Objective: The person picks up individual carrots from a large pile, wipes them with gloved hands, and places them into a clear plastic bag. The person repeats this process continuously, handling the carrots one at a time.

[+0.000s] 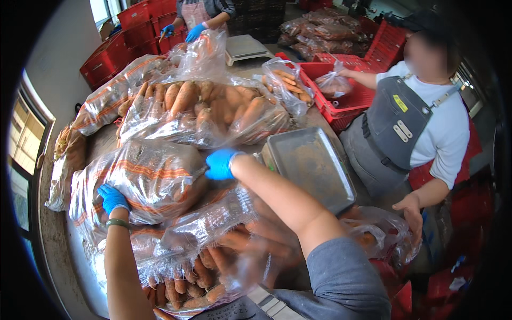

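A closed, clear woven sack with orange stripes (152, 172) lies in front of me, its contents dimly orange. My left hand (114, 199), in a blue glove, rests on the sack's near left side with the fingers extended. At the sack's right end is my right hand (220, 164), also blue-gloved and slightly blurred; its fingers are curled at the sack's end. Nearest my body, an opened sack (216, 216) spills carrots (206, 272). Beyond the closed sack lies another opened sack full of large carrots (186, 98).
Right of my right hand stands a metal-topped scale (308, 168). A co-worker (400, 120) holds a bagged portion (334, 82) over a red crate (320, 96). Another person (204, 16) works at the far end near a second scale (246, 48). A carrot bag (288, 84) lies near the crate.
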`<control>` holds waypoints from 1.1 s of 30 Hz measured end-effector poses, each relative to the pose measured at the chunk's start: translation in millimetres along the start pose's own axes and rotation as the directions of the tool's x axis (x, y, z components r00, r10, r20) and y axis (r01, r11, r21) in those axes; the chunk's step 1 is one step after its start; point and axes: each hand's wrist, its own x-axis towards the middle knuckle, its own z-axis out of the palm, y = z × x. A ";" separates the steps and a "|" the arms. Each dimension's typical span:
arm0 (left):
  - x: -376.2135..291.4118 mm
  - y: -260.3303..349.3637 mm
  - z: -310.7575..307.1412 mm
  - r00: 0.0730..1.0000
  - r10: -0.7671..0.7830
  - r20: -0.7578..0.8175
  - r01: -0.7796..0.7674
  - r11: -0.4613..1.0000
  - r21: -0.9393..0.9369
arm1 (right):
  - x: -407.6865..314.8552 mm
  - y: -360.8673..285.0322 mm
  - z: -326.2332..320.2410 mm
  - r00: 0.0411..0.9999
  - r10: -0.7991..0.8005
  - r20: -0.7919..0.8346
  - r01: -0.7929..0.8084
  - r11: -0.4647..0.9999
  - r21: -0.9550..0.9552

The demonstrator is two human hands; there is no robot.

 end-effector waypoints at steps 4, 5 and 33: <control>-1.7 -6.4 -2.3 1.000 -0.018 0.013 0.018 0.999 -0.037 | -54.3 -54.3 12.5 0.990 -0.073 0.123 0.069 0.997 0.035; -7.5 5.1 -11.0 0.999 0.011 0.043 -0.012 1.000 0.007 | -66.8 -60.0 22.9 0.982 -0.051 0.180 0.043 0.998 0.047; 8.3 16.2 -0.6 0.998 -0.023 0.062 0.015 0.991 0.135 | -89.1 -81.7 80.6 0.918 -0.110 -0.380 0.094 0.994 -0.061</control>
